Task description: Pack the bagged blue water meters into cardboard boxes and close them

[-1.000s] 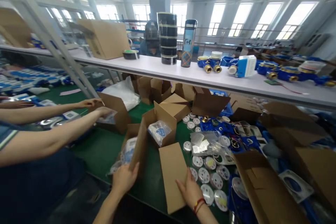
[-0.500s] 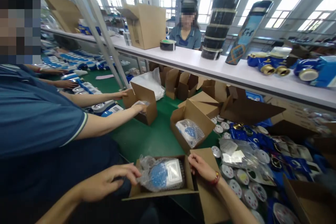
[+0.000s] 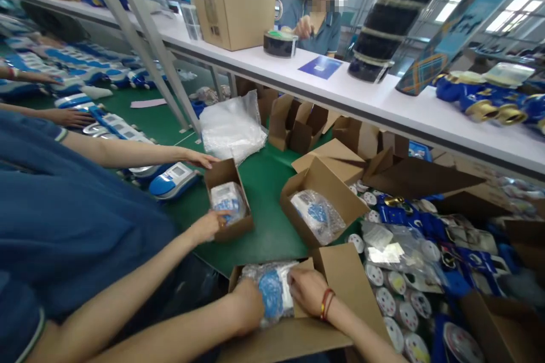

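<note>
An open cardboard box [image 3: 298, 340] lies at the front edge of the table, its flap spread to the right. Inside it sits a blue-and-white meter [image 3: 271, 290] in bubble wrap. My left hand [image 3: 246, 305] is closed on the wrapped meter's left end, its fingertips partly hidden inside the box. At the opposite end, the curled fingers of my right hand [image 3: 309, 290] grip the white edge of the wrapped meter, next to the box wall.
A co-worker's hand [image 3: 208, 226] reaches into another box [image 3: 232, 232] with a wrapped meter. A third open box [image 3: 293, 221] stands behind mine. Round white discs [image 3: 385, 300] and blue parts crowd the right side. A shelf [image 3: 255, 59] crosses above the table.
Both hands have come inward over the wrapped meter; my right hand has left the box wall. The co-worker's box has turned and moved nearer. A blue card now lies on the shelf.
</note>
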A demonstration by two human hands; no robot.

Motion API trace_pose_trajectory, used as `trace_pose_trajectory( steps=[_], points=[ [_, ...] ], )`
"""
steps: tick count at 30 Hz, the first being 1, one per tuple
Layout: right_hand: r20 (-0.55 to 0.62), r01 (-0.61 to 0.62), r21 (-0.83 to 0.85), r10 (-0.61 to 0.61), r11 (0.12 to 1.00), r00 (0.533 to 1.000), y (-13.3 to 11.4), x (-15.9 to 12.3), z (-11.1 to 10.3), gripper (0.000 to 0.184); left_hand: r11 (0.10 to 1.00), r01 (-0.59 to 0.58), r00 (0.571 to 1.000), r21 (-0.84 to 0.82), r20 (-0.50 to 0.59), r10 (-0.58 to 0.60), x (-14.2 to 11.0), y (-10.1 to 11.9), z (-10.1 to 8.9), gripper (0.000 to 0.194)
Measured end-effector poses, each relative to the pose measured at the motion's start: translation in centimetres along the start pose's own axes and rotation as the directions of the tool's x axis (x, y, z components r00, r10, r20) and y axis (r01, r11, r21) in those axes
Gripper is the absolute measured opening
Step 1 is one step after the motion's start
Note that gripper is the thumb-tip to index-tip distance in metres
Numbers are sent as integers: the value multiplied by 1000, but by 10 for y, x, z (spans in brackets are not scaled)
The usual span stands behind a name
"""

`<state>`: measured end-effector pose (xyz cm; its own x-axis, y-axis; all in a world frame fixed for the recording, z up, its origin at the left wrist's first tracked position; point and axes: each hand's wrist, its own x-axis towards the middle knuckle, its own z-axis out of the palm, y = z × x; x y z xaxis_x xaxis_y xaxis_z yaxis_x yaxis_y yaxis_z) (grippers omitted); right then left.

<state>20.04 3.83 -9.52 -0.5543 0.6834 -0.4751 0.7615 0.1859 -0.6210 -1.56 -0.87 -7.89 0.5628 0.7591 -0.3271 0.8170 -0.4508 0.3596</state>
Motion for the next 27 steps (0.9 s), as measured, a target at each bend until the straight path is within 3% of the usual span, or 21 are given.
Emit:
trace_pose_trajectory(
  steps=[2,4,6,8,10,12,14,17,19,21,22,23,24,25,27],
  points=[
    [-8,15,-24,-15,1000,1000,-3,5,6,16,995,58,991,-85,-115,-67,-26,-13,-17,23],
    [26,94,-26,-93,995,995,-1,5,6,19,927,140,943,-348,-240,-232,-43,-20,-28,27],
    [80,209,3,-209,978,975,5,4,2,23,761,105,939,-640,-187,-288,-41,-17,-28,27],
    [158,313,46,-316,949,936,11,0,-5,31,620,15,987,-784,-87,-135,-21,-9,-17,22],
    [231,370,112,-386,922,893,16,-8,-14,42,607,-44,999,-793,-51,6,0,-1,-2,19],
    [278,373,199,-417,906,865,20,-22,-28,53,663,-69,997,-745,-26,75,5,-1,8,22],
    [313,332,248,-399,910,862,23,-38,-43,59,708,-81,993,-702,6,119,-8,-9,8,32],
    [380,286,229,-357,930,853,24,-55,-55,61,703,-73,981,-707,78,180,-45,-29,-3,48],
    [371,217,222,-288,951,883,23,-57,-49,49,669,4,979,-743,138,147,-61,-37,-3,58],
    [219,56,232,-109,971,970,22,-51,-33,33,607,167,984,-777,166,-59,-62,-36,7,60],
    [85,-34,233,15,972,996,21,-47,-23,33,565,261,961,-783,153,-232,-59,-33,16,59],
    [-75,-110,225,130,968,989,21,-43,-13,41,533,334,903,-777,102,-417,-54,-28,26,60],
    [-234,-158,201,204,967,951,20,-40,-4,52,535,377,822,-756,7,-569,-48,-23,35,62],
    [-363,-180,153,224,972,905,19,-37,4,64,576,396,742,-715,-121,-660,-43,-19,43,65],
    [-490,-171,8,153,985,858,18,-33,11,87,716,410,627,-565,-396,-671,-35,-12,53,72]
  ],
)
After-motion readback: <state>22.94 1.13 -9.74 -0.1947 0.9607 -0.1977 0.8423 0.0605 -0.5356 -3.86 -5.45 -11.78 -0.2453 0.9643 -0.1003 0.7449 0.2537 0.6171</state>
